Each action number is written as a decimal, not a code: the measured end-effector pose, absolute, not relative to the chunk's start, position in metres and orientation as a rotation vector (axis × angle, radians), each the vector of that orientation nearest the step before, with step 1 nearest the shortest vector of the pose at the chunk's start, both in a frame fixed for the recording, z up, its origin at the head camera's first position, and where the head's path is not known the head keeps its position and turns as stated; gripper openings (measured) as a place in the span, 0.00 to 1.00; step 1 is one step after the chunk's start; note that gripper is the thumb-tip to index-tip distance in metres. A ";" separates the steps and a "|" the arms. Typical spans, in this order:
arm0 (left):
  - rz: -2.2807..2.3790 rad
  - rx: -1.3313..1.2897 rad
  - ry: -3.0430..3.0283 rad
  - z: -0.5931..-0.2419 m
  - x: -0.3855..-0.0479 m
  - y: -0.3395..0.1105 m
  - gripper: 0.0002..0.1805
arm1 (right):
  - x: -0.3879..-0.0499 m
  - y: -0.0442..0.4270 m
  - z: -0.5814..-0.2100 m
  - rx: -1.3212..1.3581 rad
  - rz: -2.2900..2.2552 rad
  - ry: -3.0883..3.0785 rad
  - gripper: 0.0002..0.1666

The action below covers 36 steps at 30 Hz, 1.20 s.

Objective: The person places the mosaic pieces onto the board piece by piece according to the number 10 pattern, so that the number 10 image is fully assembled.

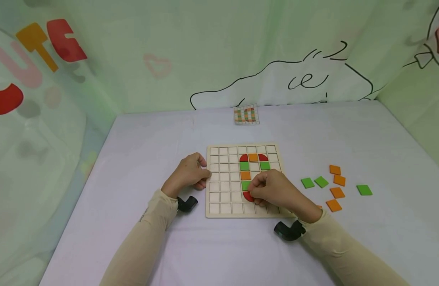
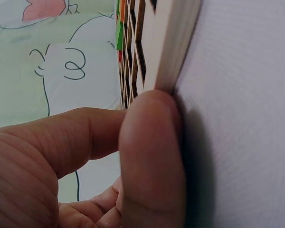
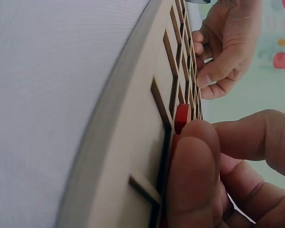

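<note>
A square wooden grid board [image 1: 224, 198] lies on the table with red, orange and green tiles in several of its cells. At its left edge rests my left hand [image 1: 188, 172]; the left wrist view shows the thumb [image 2: 152, 152] against the board's side. Over the board's lower middle is my right hand [image 1: 276, 188], thumb and forefinger together at a red tile [image 3: 171, 159] mostly hidden behind them. Beside those fingertips, a red rounded tile [image 1: 247, 196] sits below a green tile [image 1: 245, 185]. The hand covers cells to the right.
Loose orange tiles [image 1: 336, 192] and green tiles [image 1: 321, 182] lie right of the board, one green tile [image 1: 364, 190] farther out. Behind the board is a small pattern card [image 1: 246, 115]. A printed curtain [image 1: 205, 51] hangs along the table's back edge.
</note>
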<state>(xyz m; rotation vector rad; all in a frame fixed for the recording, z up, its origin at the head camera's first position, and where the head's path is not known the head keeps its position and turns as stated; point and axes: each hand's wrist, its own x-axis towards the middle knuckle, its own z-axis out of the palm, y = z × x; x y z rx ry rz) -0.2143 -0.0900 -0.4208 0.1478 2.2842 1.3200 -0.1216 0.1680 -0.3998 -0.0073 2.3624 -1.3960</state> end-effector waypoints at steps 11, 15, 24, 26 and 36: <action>1.309 0.154 2.284 -0.421 -0.214 -0.087 0.14 | -0.120 0.168 -0.400 -0.030 -1.320 2.421 0.08; 1.309 0.154 2.285 -0.421 -0.215 -0.087 0.14 | -0.120 0.169 -0.401 -0.036 -1.316 2.434 0.08; 1.305 0.169 2.291 -0.421 -0.215 -0.086 0.14 | -0.118 0.179 -0.400 -0.096 -1.410 2.402 0.05; 1.302 0.161 2.292 -0.420 -0.214 -0.087 0.14 | -0.117 0.185 -0.398 -0.071 -1.442 2.401 0.06; 1.310 0.132 2.287 -0.421 -0.213 -0.089 0.14 | -0.119 0.273 -0.387 0.262 -1.305 2.622 0.19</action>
